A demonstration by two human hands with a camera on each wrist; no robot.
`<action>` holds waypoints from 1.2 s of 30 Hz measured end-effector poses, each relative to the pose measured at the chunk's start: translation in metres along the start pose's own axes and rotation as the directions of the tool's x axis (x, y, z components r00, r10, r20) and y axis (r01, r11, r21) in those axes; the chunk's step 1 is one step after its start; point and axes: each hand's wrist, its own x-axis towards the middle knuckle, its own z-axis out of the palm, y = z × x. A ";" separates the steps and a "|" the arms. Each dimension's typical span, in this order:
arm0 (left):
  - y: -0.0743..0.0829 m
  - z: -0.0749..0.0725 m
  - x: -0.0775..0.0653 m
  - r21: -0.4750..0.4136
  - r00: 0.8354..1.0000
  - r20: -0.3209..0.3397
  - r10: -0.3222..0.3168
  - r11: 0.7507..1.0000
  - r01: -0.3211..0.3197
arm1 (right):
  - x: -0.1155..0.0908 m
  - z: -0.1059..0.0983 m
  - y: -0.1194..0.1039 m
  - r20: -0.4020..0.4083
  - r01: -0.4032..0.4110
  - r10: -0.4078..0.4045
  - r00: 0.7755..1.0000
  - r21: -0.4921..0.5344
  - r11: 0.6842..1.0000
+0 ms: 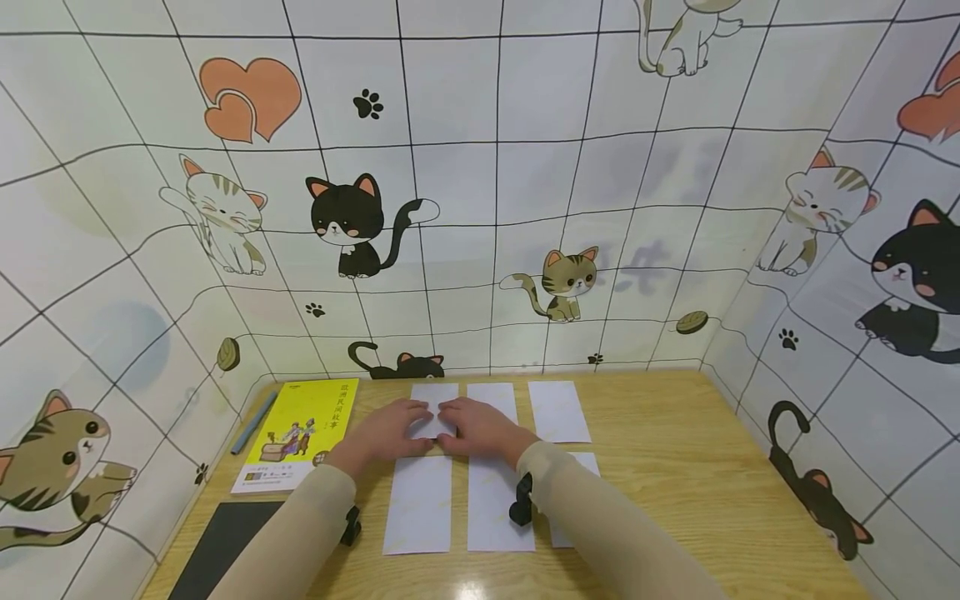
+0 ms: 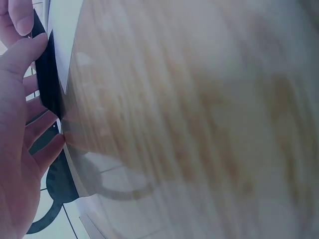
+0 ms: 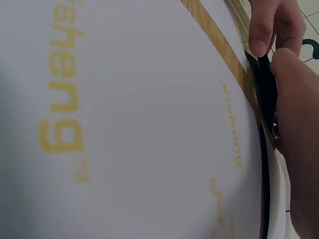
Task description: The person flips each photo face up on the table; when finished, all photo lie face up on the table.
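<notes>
The bare left hand (image 1: 386, 432) and bare right hand (image 1: 483, 429) pinch a thin, black-sided card (image 3: 266, 89). Light, even grips keep it unbent

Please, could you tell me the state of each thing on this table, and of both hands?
Left hand: pinches the top-left card
Right hand: pinches the same card
Top-left card: held by both hands, dark side showing in wrist views
Other five cards: lying flat, white side up
Yellow book: closed, lying flat
Blue-grey stick: lying beside the book
Black sheet: lying flat, partly hidden by sleeve
</notes>
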 end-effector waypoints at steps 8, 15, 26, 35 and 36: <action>-0.005 0.003 -0.001 -0.078 0.999 -0.038 -0.022 0.997 0.019 | 0.000 0.004 0.000 -0.064 0.021 -0.017 0.998 0.057 0.998; -0.003 0.001 -0.002 -0.105 0.998 -0.054 -0.042 0.994 0.036 | 0.001 0.003 -0.006 -0.135 0.026 -0.005 0.991 0.152 0.988; 0.004 -0.003 -0.003 -0.279 0.989 -0.123 -0.076 0.960 0.039 | 0.001 0.006 -0.008 -0.242 -0.002 0.081 0.967 0.311 0.950; 0.007 -0.003 -0.006 -0.431 0.974 -0.211 -0.077 0.902 -0.022 | 0.000 0.007 -0.009 -0.283 -0.028 0.154 0.947 0.406 0.913; 0.007 -0.002 -0.005 -0.444 0.973 -0.216 -0.081 0.896 -0.024 | -0.001 0.006 -0.010 -0.283 -0.029 0.160 0.946 0.417 0.909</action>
